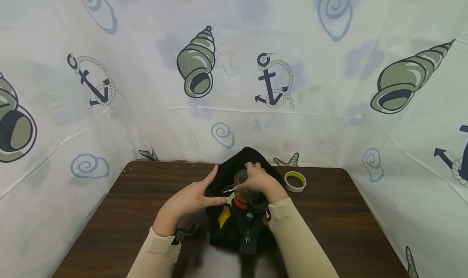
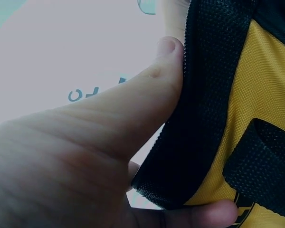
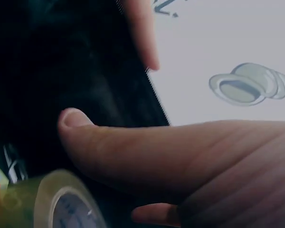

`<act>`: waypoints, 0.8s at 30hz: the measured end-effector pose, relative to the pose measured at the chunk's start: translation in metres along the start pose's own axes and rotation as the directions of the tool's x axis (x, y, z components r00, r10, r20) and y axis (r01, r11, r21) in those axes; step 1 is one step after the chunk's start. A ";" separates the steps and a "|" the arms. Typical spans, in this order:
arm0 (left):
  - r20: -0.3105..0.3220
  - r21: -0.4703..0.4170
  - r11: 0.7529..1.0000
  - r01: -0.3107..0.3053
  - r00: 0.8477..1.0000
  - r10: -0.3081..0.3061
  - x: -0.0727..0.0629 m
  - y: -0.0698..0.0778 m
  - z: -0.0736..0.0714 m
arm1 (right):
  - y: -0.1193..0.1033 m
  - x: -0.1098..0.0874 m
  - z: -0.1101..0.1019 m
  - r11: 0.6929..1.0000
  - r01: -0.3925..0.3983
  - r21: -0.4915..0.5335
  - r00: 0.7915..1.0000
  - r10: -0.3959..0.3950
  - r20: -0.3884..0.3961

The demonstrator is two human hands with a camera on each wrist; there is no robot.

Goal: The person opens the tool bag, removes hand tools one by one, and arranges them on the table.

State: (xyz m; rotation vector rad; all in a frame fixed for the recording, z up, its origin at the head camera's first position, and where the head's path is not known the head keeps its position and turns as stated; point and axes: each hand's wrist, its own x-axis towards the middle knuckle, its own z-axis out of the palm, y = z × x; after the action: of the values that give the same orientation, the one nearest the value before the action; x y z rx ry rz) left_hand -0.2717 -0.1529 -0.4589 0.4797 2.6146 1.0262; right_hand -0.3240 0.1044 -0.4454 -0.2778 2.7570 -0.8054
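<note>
On the counter sat an open black bag, its edge clasped by the left grip. Whether the right grip, over its mouth, held the clear tape, I couldn't tell.

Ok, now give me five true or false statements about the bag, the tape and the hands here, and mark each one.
1. The white tape roll lies on the table, outside the bag. True.
2. The bag is zipped shut. False: it is open.
3. A clear tape roll sits in the bag. True.
4. The left hand is touching the white tape roll. False: it touches the bag's edge.
5. The right hand is at the bag's opening. True.
</note>
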 end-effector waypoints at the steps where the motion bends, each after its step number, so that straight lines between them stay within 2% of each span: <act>1: 0.001 0.000 1.000 0.001 1.000 -0.001 0.000 0.000 0.000 | 0.002 0.000 0.001 1.000 -0.007 -0.003 1.000 0.007 0.005; 5: 0.001 -0.003 1.000 0.000 1.000 0.000 -0.001 0.000 0.000 | 0.011 0.002 0.006 1.000 -0.014 -0.012 1.000 0.014 0.023; 13: 0.001 -0.002 1.000 -0.004 1.000 0.004 -0.002 0.001 -0.001 | 0.023 0.007 0.010 0.999 0.002 -0.047 1.000 -0.003 -0.006; 24: -0.004 -0.015 1.000 -0.004 1.000 0.004 -0.002 0.002 0.000 | 0.029 0.010 0.017 0.998 -0.013 -0.063 0.999 0.016 0.052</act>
State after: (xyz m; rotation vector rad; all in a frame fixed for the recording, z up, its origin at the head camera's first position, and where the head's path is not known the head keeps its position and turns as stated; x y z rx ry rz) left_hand -0.2696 -0.1528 -0.4574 0.4804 2.6082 1.0483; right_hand -0.3316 0.1174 -0.4765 -0.2860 2.7354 -0.6994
